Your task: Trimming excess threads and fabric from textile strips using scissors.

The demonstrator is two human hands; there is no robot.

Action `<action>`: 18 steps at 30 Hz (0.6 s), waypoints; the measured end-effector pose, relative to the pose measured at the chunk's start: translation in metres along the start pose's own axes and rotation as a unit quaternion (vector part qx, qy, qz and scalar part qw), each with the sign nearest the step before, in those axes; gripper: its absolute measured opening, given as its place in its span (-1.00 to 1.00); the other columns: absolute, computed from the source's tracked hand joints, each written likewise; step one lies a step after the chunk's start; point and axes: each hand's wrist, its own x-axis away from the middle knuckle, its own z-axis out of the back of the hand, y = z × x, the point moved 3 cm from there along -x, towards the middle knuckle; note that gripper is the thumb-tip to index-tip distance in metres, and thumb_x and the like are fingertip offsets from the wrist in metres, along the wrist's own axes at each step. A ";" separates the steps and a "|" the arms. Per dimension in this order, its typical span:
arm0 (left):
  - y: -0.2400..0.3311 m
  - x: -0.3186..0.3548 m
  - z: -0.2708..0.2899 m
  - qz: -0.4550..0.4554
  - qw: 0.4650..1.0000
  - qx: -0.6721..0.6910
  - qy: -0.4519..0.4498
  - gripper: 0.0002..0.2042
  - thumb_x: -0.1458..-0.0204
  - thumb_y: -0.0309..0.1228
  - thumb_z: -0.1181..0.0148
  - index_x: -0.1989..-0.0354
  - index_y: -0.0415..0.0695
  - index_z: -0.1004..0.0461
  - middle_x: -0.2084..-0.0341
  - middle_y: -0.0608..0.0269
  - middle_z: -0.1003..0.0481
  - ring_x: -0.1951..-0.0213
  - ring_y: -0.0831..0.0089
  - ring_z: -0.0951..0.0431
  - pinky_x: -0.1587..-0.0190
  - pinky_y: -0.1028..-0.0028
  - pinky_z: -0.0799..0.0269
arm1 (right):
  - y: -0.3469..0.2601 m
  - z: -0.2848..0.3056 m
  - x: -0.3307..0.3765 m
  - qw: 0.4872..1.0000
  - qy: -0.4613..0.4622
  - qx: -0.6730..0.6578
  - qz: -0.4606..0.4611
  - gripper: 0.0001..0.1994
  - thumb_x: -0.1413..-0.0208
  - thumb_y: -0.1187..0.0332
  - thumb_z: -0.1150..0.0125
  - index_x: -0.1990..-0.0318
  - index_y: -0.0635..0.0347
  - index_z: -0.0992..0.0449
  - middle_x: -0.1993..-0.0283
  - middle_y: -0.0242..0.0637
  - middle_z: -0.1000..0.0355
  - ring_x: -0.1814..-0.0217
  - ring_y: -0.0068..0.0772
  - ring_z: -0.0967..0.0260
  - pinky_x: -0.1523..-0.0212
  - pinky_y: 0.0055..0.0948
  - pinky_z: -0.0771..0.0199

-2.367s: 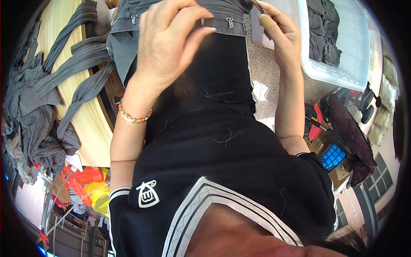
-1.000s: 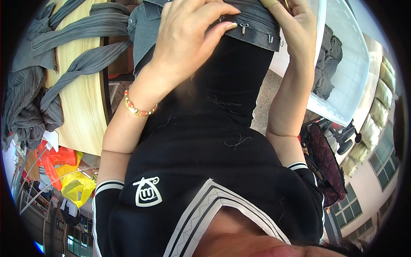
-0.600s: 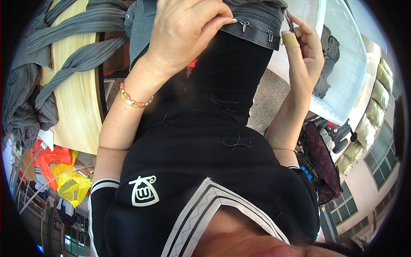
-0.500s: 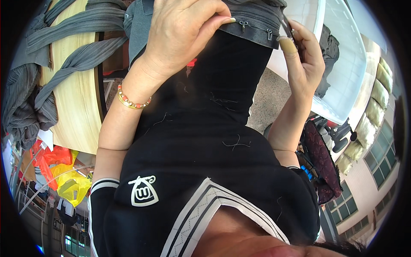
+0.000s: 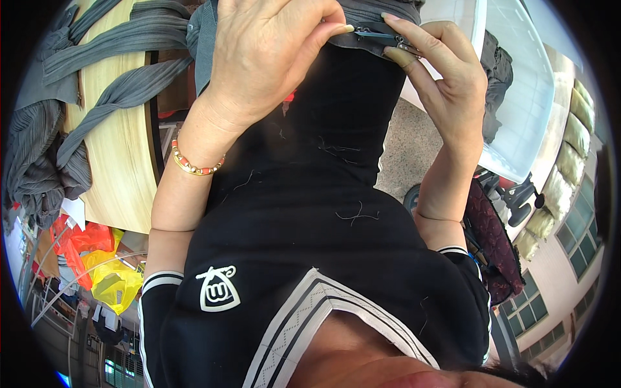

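Observation:
A dark grey pleated garment (image 5: 378, 11) with a darker band along its edge lies across my lap at the top of the view. My left hand (image 5: 265, 64) pinches the band between thumb and forefinger. In my right hand (image 5: 453, 77), thumb and fingers close around small metal thread snips (image 5: 378, 35). Their narrow blades point left, over the band and close to my left fingertips. A worn yellowish covering wraps the right thumb tip. The small metal hooks on the band are mostly hidden behind the blades.
Grey pleated strips (image 5: 116, 64) drape over a pale wooden board (image 5: 119, 168) at left. Red and yellow plastic bags (image 5: 116, 281) are below it. A white plastic bin (image 5: 527, 123) with dark cloth (image 5: 497, 84) stands at right, near a dark red quilted seat (image 5: 491, 239).
My right hand has swung the snips left, from beside the band's end to across the band near the hooks. My left hand keeps its pinch and has shifted slightly left.

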 end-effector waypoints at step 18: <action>-0.002 0.015 -0.019 -0.010 0.994 0.104 0.026 -0.82 0.03 -0.39 -0.44 0.30 -0.03 -0.54 0.29 0.42 -0.55 0.16 0.35 -0.53 0.01 0.31 -0.23 | 0.013 -0.003 0.003 0.999 0.007 -0.026 -0.019 -0.63 -0.02 0.51 -0.46 -0.03 0.06 -0.71 0.35 -0.39 -0.40 0.35 -0.53 -0.32 0.37 -0.52 -0.30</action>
